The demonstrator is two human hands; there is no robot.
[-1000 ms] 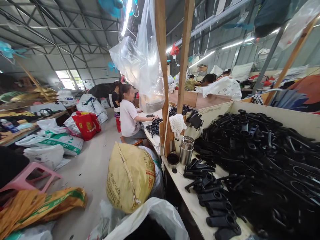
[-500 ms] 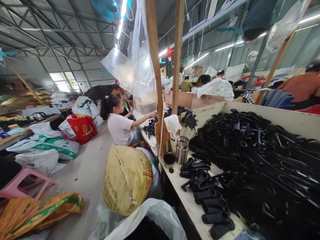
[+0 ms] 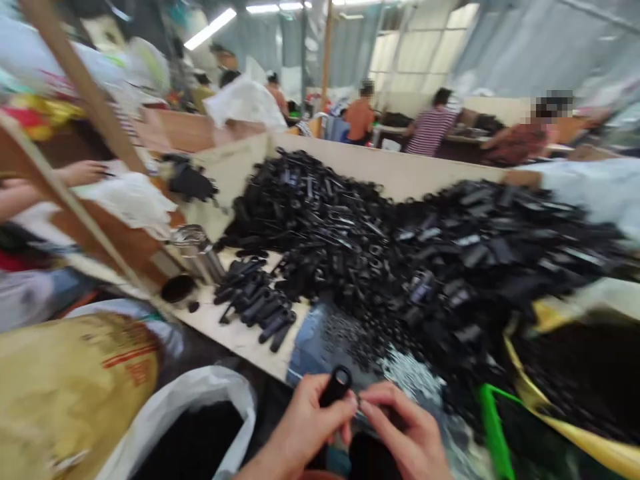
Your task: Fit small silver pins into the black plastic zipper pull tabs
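Low in the view, my left hand (image 3: pixel 306 421) is closed around a black plastic part (image 3: pixel 331 392) with a round ring at its upper end. Thumb and finger of my right hand (image 3: pixel 411 430) are pinched together close beside it; whatever they hold is too small and blurred to name. Just beyond my hands, a blue-grey sheet (image 3: pixel 313 337) lies on the bench with small black pieces (image 3: pixel 357 337) and a heap of small silvery pieces (image 3: pixel 413 375). Several similar black parts (image 3: pixel 257 300) lie in a row to the left.
Large piles of black parts (image 3: pixel 325 220) fill the walled bench. A steel flask (image 3: pixel 200 257) and dark round cup (image 3: pixel 177 290) stand left. White sack (image 3: pixel 240 427), yellow sack (image 3: pixel 75 393), green-rimmed container (image 3: pixel 493 427) and another open sack (image 3: pixel 520 373) surround me. Co-workers sit beyond.
My view has swung to the right and down toward the bench. Both my hands, out of sight before, now show at the bottom with the black part in the left.
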